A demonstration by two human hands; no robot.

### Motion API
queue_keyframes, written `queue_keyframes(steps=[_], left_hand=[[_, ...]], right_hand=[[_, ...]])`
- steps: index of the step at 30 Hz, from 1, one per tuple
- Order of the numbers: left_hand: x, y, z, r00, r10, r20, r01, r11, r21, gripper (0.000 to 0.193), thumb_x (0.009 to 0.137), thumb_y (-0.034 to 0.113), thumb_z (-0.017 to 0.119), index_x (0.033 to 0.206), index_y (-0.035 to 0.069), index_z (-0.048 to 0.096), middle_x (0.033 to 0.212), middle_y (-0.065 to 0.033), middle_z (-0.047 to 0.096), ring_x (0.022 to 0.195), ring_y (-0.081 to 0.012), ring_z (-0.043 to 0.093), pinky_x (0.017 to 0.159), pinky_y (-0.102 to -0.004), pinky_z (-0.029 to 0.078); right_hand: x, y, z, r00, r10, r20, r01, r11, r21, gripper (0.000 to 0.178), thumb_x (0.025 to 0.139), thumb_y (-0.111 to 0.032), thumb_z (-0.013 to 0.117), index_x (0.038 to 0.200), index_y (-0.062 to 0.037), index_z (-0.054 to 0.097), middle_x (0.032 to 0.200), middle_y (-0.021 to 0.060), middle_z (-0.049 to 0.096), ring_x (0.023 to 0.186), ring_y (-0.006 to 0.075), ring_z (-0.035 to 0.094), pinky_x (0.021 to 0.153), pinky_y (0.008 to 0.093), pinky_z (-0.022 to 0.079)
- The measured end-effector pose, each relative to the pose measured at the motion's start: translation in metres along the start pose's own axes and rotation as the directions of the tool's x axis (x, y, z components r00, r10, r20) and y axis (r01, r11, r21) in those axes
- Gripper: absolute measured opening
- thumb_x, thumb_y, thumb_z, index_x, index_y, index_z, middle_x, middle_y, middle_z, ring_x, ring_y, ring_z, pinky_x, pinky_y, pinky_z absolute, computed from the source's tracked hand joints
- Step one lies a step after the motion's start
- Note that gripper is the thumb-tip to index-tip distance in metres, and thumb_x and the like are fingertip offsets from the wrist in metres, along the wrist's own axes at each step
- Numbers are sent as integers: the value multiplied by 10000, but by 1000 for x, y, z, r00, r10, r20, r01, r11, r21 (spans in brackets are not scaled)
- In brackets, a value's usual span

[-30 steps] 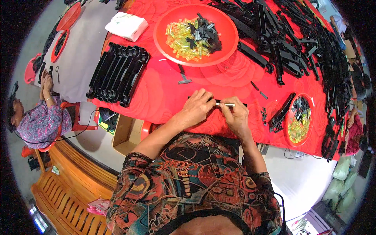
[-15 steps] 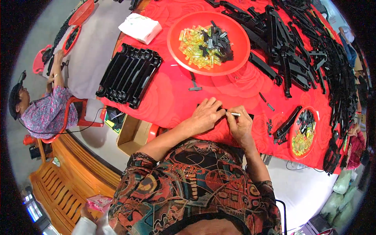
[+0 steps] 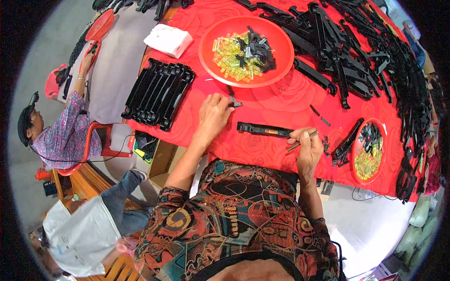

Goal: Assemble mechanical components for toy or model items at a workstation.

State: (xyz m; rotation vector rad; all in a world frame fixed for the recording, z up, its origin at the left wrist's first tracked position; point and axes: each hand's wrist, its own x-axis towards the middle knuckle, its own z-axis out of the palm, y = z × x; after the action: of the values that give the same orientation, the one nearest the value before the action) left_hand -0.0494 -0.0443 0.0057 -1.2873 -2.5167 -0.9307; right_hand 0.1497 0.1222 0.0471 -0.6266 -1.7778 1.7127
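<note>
A long black plastic part (image 3: 264, 129) lies on the red cloth between my hands, with a small amber piece set in its middle. My right hand (image 3: 307, 149) is closed around a slim metallic pen-like tool (image 3: 302, 140), just at the right end of that part. Farther left, my left hand (image 3: 214, 114) has its fingers curled, the fingertips at a small grey-and-black piece (image 3: 237, 104) below the big plate. Its grip on this piece is partly hidden by the fingers.
A red plate (image 3: 286, 61) holds yellow clear tubes and black bits; a smaller red plate (image 3: 355, 161) holds similar bits. Several black parts (image 3: 159, 93) stand lined up at left, near a white tissue pack (image 3: 168, 40). Black parts (image 3: 328, 51) pile up at right. People sit nearby.
My left hand has left the long black part and moved left to the small piece. My right hand has shifted right with the tool. A person in a light top has come in at lower left.
</note>
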Motion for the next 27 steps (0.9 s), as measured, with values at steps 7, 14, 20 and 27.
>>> queue_keyframes(steps=[7, 14, 20, 27], left_hand=[[0, -6, 7, 999, -16, 51, 12, 998, 69, 126, 718, 77, 661, 816, 34, 595, 786, -119, 547, 775, -304, 533, 685, -390, 434], [-2, 32, -17, 987, -120, 103, 144, 953, -266, 87, 782, 92, 618, 805, 14, 587, 723, -147, 567, 694, -328, 574, 605, -406, 453], [-8, 78, -12, 966, 152, 208, -50, 902, -429, 115, 769, 100, 651, 784, 10, 579, 697, -119, 551, 669, -287, 572, 587, -363, 445], [-16, 85, -4, 913, 273, 304, -97, 868, -488, 133, 772, 100, 631, 781, 6, 538, 723, -134, 543, 713, -319, 558, 620, -398, 444]], right_hand=[[-9, 10, 0, 996, 78, 47, -77, 997, -6, 246, 942, -165, 408, 797, -4, 524, 716, 65, 563, 610, 112, 534, 549, 247, 440], [-2, 18, -7, 992, -95, 78, 110, 971, -214, 121, 862, -20, 472, 915, 14, 575, 871, 18, 534, 627, 85, 505, 566, 209, 404], [-6, 1, 3, 980, 46, 192, -10, 984, -180, 128, 785, -30, 626, 901, -7, 576, 832, 20, 515, 653, 56, 443, 576, 207, 374], [-13, 7, -3, 979, 32, 201, 15, 974, -226, 151, 736, -53, 676, 837, 2, 578, 763, 106, 574, 665, 205, 576, 589, 303, 453]])
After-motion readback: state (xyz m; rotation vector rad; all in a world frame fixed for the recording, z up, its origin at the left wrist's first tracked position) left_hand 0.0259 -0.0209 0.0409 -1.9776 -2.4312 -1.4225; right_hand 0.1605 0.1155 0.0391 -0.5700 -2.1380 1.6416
